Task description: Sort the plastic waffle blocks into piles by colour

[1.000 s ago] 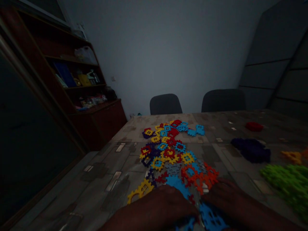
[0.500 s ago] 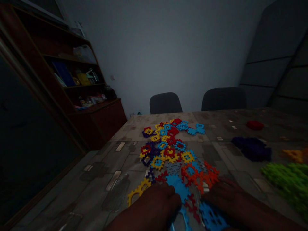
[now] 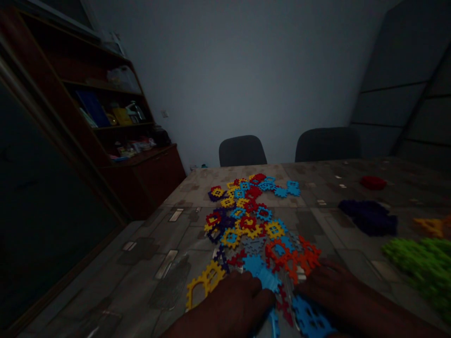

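A long spread of flat interlocking plastic tiles (image 3: 252, 220) in blue, red, yellow, orange and purple lies down the middle of the table (image 3: 169, 234). My left hand (image 3: 232, 303) rests at its near end, fingers curled over a blue tile (image 3: 264, 277), beside a yellow tile (image 3: 206, 281). My right hand (image 3: 331, 286) lies on the table just right of that, fingers bent down by the orange tiles (image 3: 299, 258), with a blue tile (image 3: 310, 319) under its wrist. The dim light hides what either hand grips.
Sorted heaps sit at the right: green (image 3: 423, 263), dark purple (image 3: 369, 216), red (image 3: 373, 182), yellow-orange (image 3: 431, 226). Two dark chairs (image 3: 242, 150) stand at the far edge. A wooden shelf unit (image 3: 116, 126) with clutter fills the left wall.
My left hand has slid a little forward and right over the blue tile; the yellow tile beside it shows more. My right hand has barely shifted.
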Action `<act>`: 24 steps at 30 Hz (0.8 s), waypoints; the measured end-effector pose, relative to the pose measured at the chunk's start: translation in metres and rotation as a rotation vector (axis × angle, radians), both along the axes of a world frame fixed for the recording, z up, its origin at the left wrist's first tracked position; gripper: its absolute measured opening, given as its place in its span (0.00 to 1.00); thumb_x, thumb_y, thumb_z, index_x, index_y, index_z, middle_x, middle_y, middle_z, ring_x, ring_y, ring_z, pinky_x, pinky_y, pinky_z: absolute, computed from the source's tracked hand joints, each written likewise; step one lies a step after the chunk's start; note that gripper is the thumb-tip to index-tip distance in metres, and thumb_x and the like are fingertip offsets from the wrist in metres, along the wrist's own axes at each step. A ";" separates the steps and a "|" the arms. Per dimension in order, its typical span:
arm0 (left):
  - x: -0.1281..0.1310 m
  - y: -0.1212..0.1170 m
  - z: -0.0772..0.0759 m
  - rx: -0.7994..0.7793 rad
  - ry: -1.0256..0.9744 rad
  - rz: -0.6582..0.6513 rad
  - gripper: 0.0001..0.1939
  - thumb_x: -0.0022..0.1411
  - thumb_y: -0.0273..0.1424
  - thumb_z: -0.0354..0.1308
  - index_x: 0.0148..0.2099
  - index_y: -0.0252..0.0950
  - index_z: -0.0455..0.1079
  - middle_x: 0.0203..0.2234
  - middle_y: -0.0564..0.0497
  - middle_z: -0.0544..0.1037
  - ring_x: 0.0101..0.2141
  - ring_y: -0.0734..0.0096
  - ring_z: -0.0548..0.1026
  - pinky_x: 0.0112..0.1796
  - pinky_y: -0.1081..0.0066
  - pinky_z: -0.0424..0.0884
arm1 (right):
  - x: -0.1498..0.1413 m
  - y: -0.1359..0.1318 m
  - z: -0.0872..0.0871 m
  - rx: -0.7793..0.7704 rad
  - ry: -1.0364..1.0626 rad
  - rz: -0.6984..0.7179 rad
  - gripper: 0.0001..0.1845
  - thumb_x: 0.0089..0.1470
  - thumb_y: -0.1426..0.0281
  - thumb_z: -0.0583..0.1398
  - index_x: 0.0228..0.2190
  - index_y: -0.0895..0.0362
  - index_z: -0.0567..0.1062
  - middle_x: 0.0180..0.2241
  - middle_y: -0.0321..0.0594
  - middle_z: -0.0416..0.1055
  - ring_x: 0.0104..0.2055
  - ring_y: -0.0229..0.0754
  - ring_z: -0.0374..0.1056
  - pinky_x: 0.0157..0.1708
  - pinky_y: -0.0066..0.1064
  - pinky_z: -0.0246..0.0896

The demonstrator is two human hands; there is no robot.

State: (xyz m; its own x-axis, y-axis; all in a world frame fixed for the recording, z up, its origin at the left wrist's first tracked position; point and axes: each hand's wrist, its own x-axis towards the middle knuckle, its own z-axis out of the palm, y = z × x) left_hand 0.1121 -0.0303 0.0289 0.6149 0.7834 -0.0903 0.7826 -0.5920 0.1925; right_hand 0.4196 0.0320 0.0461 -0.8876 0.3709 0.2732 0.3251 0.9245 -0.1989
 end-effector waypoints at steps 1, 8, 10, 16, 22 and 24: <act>0.001 0.000 -0.004 0.018 -0.004 -0.001 0.15 0.68 0.29 0.67 0.53 0.44 0.68 0.45 0.46 0.81 0.43 0.57 0.79 0.42 0.64 0.69 | 0.000 0.000 0.000 -0.018 0.004 -0.010 0.36 0.62 0.58 0.69 0.68 0.47 0.71 0.55 0.47 0.82 0.54 0.60 0.79 0.60 0.54 0.72; 0.004 -0.004 -0.004 0.096 0.007 0.035 0.06 0.72 0.29 0.63 0.49 0.42 0.71 0.41 0.50 0.81 0.40 0.60 0.79 0.43 0.65 0.72 | -0.004 -0.002 0.018 -0.120 -0.081 -0.030 0.34 0.60 0.59 0.69 0.66 0.47 0.74 0.52 0.44 0.83 0.56 0.60 0.78 0.63 0.55 0.69; -0.001 -0.004 0.019 0.044 -0.046 0.044 0.08 0.69 0.32 0.67 0.48 0.43 0.72 0.42 0.50 0.81 0.42 0.60 0.80 0.45 0.65 0.73 | -0.004 -0.002 0.023 -0.104 -0.056 -0.025 0.33 0.62 0.57 0.68 0.66 0.47 0.74 0.51 0.43 0.84 0.54 0.59 0.79 0.63 0.52 0.69; -0.018 0.027 0.079 0.095 -0.149 0.213 0.06 0.71 0.25 0.60 0.46 0.38 0.77 0.42 0.48 0.83 0.43 0.62 0.81 0.44 0.67 0.74 | -0.014 0.017 -0.030 0.048 0.035 0.022 0.21 0.65 0.58 0.64 0.57 0.49 0.79 0.44 0.42 0.85 0.44 0.53 0.81 0.53 0.45 0.73; -0.001 0.115 0.064 0.155 -0.060 0.167 0.14 0.73 0.25 0.60 0.59 0.36 0.76 0.50 0.43 0.84 0.52 0.55 0.81 0.54 0.60 0.74 | -0.020 0.032 -0.106 0.256 -0.010 -0.029 0.14 0.65 0.65 0.62 0.51 0.46 0.77 0.35 0.36 0.83 0.37 0.49 0.78 0.50 0.44 0.70; 0.006 0.144 0.058 0.135 -0.010 0.136 0.18 0.71 0.19 0.61 0.60 0.35 0.75 0.54 0.42 0.83 0.56 0.55 0.79 0.57 0.57 0.74 | -0.019 0.026 -0.103 0.254 0.016 -0.093 0.13 0.66 0.67 0.61 0.51 0.45 0.76 0.36 0.35 0.83 0.39 0.48 0.78 0.54 0.44 0.67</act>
State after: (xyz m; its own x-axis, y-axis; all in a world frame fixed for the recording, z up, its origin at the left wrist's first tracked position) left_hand 0.1178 0.1139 0.0866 0.5027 0.8640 0.0275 0.8556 -0.5018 0.1268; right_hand 0.4010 0.0581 -0.0567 -0.8479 0.3684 0.3813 0.4094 0.9119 0.0294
